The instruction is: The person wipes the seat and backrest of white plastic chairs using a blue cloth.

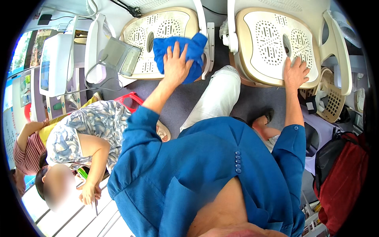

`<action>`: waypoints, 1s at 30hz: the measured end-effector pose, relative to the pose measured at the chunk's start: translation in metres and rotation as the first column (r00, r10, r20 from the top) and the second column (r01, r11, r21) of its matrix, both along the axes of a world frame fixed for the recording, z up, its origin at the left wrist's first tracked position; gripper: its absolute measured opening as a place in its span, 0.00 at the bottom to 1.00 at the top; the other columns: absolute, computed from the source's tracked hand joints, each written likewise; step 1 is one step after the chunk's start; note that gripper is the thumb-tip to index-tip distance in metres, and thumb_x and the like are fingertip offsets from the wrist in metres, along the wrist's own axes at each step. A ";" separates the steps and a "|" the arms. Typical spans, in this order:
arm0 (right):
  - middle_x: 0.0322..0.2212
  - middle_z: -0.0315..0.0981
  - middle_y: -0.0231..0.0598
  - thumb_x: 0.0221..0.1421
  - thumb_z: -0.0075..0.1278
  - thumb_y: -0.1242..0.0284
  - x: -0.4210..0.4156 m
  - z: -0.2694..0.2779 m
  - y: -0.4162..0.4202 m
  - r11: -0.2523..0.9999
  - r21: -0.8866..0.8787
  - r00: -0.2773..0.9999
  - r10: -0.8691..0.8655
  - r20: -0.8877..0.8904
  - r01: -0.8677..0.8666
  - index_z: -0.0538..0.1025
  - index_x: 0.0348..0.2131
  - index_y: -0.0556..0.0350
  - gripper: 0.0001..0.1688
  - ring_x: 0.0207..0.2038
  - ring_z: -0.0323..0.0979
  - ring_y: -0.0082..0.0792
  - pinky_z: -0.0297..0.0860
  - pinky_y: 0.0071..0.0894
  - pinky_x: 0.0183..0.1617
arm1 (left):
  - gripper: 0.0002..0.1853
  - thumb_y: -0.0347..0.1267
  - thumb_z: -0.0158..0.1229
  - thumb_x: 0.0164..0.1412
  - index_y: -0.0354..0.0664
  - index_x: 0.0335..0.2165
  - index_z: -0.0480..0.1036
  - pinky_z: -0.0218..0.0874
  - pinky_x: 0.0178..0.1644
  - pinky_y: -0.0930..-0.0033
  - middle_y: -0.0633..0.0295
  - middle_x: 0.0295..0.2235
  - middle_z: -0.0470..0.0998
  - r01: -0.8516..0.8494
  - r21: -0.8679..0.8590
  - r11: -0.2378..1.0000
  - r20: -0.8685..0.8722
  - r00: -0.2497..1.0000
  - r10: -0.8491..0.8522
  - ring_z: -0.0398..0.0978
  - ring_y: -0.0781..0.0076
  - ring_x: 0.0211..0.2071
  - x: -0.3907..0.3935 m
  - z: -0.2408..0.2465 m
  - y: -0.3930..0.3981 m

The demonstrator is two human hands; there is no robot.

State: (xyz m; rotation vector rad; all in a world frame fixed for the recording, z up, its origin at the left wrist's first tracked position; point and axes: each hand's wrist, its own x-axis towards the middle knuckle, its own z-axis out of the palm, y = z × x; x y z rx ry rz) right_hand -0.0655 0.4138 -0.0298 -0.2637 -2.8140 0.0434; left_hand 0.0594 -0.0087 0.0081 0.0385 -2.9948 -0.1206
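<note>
Two cream plastic seats with perforated white pads are before me. On the left seat (142, 32) lies a bunched blue cloth (161, 49), with my left hand (176, 63) spread flat on top of it. Beside the cloth, a grey transparent flat case or panel (115, 54) rests over that seat's left edge. My right hand (296, 71) touches the front part of the right seat (251, 38), fingers apart, with nothing held in it.
A person in a patterned top (91, 127) sits close on the left, another in a striped sleeve behind. A red plastic stool (131, 99) stands near them. At right are a beige perforated basket (333, 100) and a dark red bag (340, 180). Black plugs (134, 11) lie behind the left seat.
</note>
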 end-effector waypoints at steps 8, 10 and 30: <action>0.50 0.60 0.49 0.57 0.40 0.45 0.001 -0.001 0.000 1.000 0.009 0.999 -0.018 0.034 0.018 0.68 0.52 0.49 0.34 0.55 0.52 0.59 0.51 0.66 0.53 | 0.34 0.49 0.51 0.59 0.47 0.60 0.59 0.47 0.59 0.37 0.44 0.61 0.55 -0.003 0.069 0.998 -0.063 0.998 0.007 0.52 0.31 0.59 -0.060 -0.017 -0.053; 0.50 0.60 0.49 0.57 0.40 0.45 0.001 -0.005 0.002 1.000 0.018 1.000 -0.020 0.015 0.020 0.68 0.52 0.49 0.35 0.56 0.52 0.59 0.50 0.67 0.53 | 0.34 0.51 0.49 0.60 0.48 0.60 0.59 0.47 0.58 0.35 0.44 0.61 0.55 0.017 0.062 0.998 -0.161 0.987 -0.006 0.52 0.29 0.59 -0.101 -0.028 -0.067; 0.57 0.58 0.54 0.54 0.40 0.43 0.000 -0.006 0.000 0.995 -0.088 0.998 0.043 0.042 -0.039 0.68 0.55 0.51 0.40 0.61 0.50 0.57 0.45 0.71 0.61 | 0.29 0.36 0.63 0.49 0.45 0.51 0.69 0.65 0.44 0.58 0.51 0.47 0.72 0.103 -0.096 0.990 -0.133 0.984 -0.115 0.72 0.50 0.41 0.030 -0.003 -0.013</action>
